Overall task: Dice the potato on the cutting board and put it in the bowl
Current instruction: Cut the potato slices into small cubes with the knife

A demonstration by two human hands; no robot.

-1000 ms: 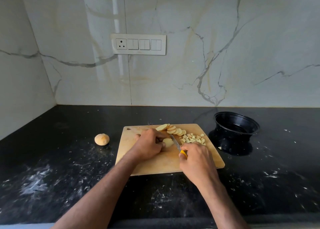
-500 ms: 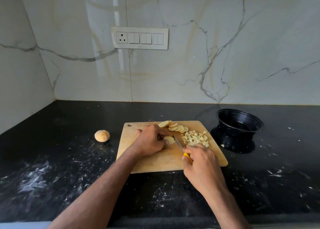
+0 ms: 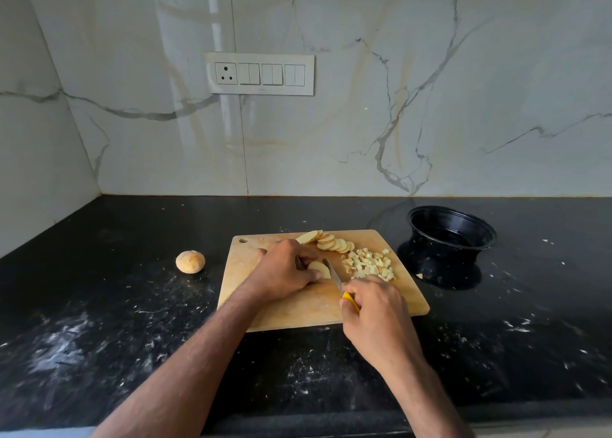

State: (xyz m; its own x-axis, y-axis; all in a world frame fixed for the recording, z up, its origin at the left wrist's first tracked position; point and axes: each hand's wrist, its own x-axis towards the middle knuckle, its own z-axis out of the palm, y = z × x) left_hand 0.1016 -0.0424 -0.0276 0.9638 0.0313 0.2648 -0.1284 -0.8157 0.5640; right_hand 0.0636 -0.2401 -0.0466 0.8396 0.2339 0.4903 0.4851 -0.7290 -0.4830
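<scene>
Since a second ago little has shifted: the knife has stayed beside the same potato piece, and the view has tipped so the board sits lower in it. Nearest, the right hand (image 3: 374,315) has its grip wrapped round the yellow handle of the knife (image 3: 335,276), blade pointing away and a little left. Just beyond, the left hand (image 3: 284,270) pinches the potato slices (image 3: 320,268) flat against the cutting board (image 3: 298,312), fingertips curled over their left side. The blade lies touching or just at the right edge of that piece, its long axis running roughly front to back, so the coming cut looks like a downward press close to the left fingertips, which is the risk here. Right of the blade lies the diced pile (image 3: 369,265); further back a fanned row of uncut slices (image 3: 332,243) waits. The bowl (image 3: 452,235) stands on the table (image 3: 99,321) right of the board, apparently without potato in it. A round potato end (image 3: 190,262) sits well left
</scene>
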